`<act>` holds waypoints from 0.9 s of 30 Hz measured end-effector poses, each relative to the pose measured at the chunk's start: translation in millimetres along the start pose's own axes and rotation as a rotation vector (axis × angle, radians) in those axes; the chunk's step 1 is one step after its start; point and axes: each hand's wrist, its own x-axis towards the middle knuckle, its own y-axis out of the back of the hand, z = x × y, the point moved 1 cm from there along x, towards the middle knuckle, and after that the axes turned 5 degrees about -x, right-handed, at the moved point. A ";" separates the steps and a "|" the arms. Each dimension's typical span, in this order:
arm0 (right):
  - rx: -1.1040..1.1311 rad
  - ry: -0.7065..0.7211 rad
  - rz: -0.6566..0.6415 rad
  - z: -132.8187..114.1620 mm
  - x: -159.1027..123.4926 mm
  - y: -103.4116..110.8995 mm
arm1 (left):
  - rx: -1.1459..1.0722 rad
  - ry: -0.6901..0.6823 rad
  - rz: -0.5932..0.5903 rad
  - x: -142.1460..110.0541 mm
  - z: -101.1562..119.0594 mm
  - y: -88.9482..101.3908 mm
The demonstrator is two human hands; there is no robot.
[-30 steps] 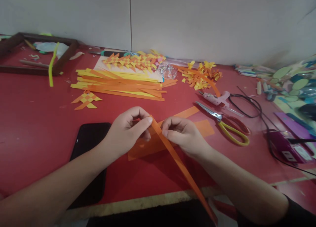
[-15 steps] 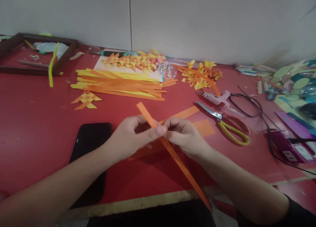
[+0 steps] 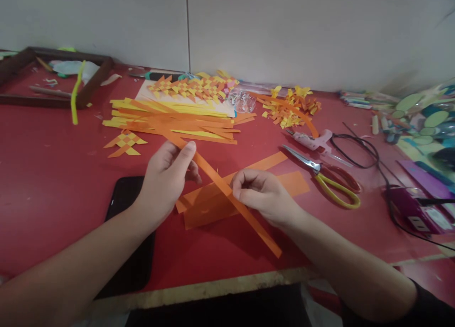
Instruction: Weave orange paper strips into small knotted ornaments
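Observation:
A long orange paper strip [image 3: 213, 175] runs diagonally between my two hands, above the red table. Toward its upper left, my left hand [image 3: 165, 177] pinches it between thumb and fingers. My right hand [image 3: 265, 194] is closed on the same strip near its middle, with the lower end sticking out toward the table's front edge. Beneath the hands lie wider orange paper pieces [image 3: 298, 184], partly covered by the strip and my right hand. A black phone [image 3: 130, 251] rests under my left forearm.
Yellow and orange strips [image 3: 170, 123] are piled behind, with a woven paper fish [image 3: 126, 143] beside them. Scissors [image 3: 320, 173], a pink glue gun [image 3: 314, 142] and its cable lie at right. Paper scraps [image 3: 291, 106] and a dark wooden frame [image 3: 83, 92] sit farther back.
My left hand has moved left and up along the orange strip, away from my right hand. The strip has shifted toward the upper left, while my right hand stays nearly in place.

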 end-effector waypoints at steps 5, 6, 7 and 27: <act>0.006 -0.001 0.034 -0.7 0.6 -0.9 | 0.110 0.256 -0.252 -6.0 3.7 -5.2; 0.015 -0.005 0.036 -0.6 0.5 -1.2 | 0.186 0.305 -0.345 -8.3 4.5 -6.8; 0.023 -0.010 0.030 -0.3 0.3 -1.6 | 0.257 0.331 -0.422 -10.2 5.2 -8.2; 0.093 0.011 0.029 3.6 3.4 5.5 | 0.028 0.076 0.061 0.3 -0.1 -0.7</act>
